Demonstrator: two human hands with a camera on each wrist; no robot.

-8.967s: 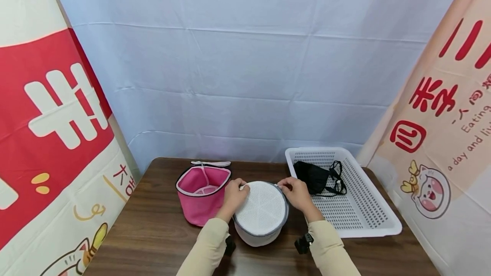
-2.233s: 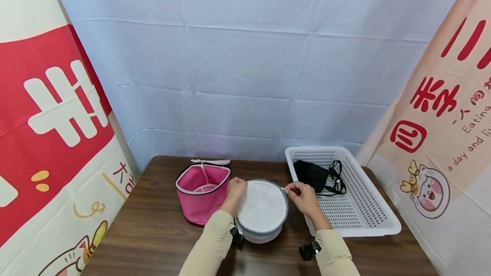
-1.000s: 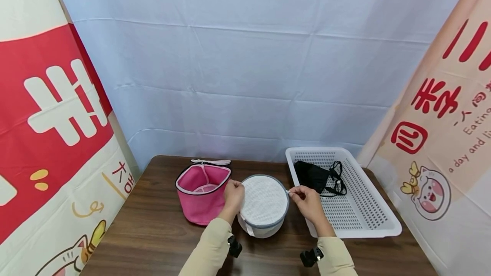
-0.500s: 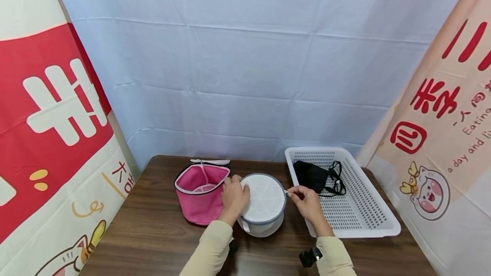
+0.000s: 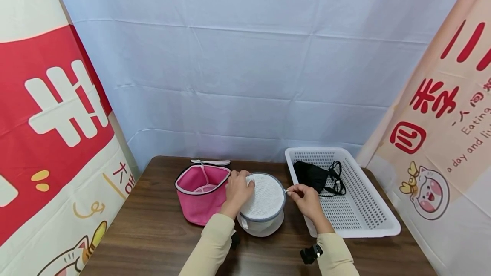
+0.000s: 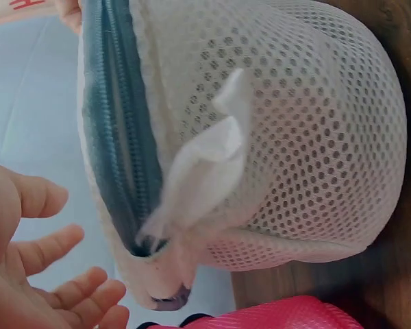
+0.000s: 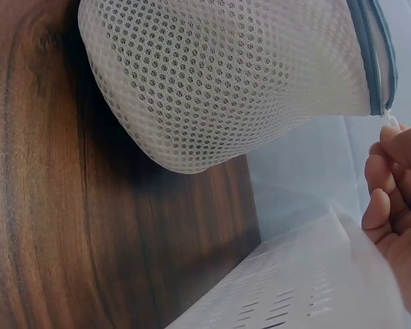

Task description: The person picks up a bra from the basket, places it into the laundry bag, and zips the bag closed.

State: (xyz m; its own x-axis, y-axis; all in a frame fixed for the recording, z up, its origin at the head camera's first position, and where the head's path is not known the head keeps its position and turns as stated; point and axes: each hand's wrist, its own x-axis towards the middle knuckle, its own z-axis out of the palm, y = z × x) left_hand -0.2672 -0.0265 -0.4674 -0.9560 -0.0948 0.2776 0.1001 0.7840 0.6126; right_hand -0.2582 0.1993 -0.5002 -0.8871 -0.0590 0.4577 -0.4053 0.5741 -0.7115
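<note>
A round white mesh laundry bag (image 5: 264, 195) with a blue-grey zipped rim stands upright on the table. At its right edge my right hand (image 5: 305, 200) pinches the small white zipper pull (image 7: 389, 119) between thumb and fingers. My left hand (image 5: 238, 191) is at the rim's left side, its fingers loosely spread. In the left wrist view those fingers (image 6: 51, 250) stand apart from the zipper band (image 6: 127, 130). A white fabric tag (image 6: 205, 157) hangs by the zipper's end. Just left stands an uncovered pink bag (image 5: 201, 208) with a dark zipped edge.
To the right is a white perforated basket (image 5: 350, 220) holding a black cloth item (image 5: 312, 177) with thin straps. The pink bag's white-edged lid (image 5: 211, 162) is folded back behind it. A pale blue curtain (image 5: 245, 76) hangs behind the wooden table (image 5: 145, 220).
My left hand has let go of the rim's left side and spread its fingers. My right hand, earlier at the back of the rim, now keeps its pinch at the right edge.
</note>
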